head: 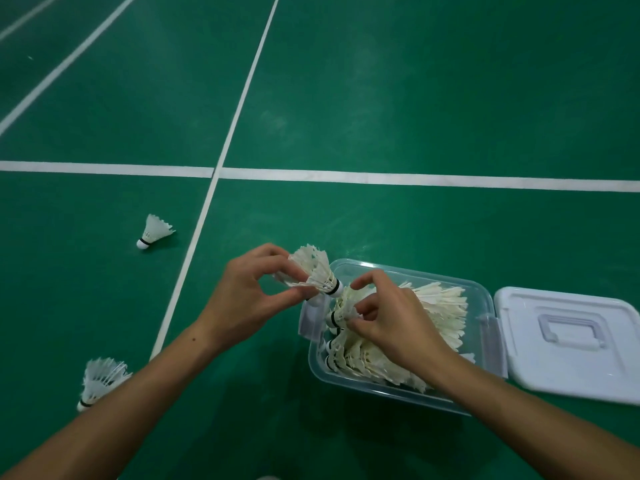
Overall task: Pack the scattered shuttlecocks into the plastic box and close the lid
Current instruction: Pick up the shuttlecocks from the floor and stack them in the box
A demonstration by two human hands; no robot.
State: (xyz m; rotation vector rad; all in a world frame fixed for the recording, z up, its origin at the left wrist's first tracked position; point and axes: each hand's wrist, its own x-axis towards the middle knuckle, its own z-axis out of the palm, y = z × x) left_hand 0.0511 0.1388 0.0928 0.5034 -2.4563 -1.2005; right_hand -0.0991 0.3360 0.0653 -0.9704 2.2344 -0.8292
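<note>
Head view: Your left hand (249, 299) pinches a feathered shuttlecock (317, 273) by its skirt, cork end pointing toward the clear plastic box (388, 393) and poised at the box's near-left rim. Just beside that grip, your right hand (391, 323) is curled over the packed shuttlecocks (440, 313) already lying in rows inside the box, fingertips pinching the feathers of one near the cork; whether it is lifting or merely steadying that one cannot be told. The two hands are close together but not touching.

On the far side of the right hand from the held shuttlecock, the white lid (568, 341) lies open and flat on the green court floor (415, 98), touching the box's long edge. Well away from your left-hand grip, one loose shuttlecock (154, 232) rests on the floor beyond a white court line (194, 244), and a second loose shuttlecock (100, 379) sits close to your left forearm, partly hidden by it.

The step in hand looks like seating the held shuttlecock among the rows, with packing well advanced but unfinished. The next move likely calls for nesting the cork into a neighbour's skirt without crushing feathers, then fetching the two strays before swinging the lid shut.
</note>
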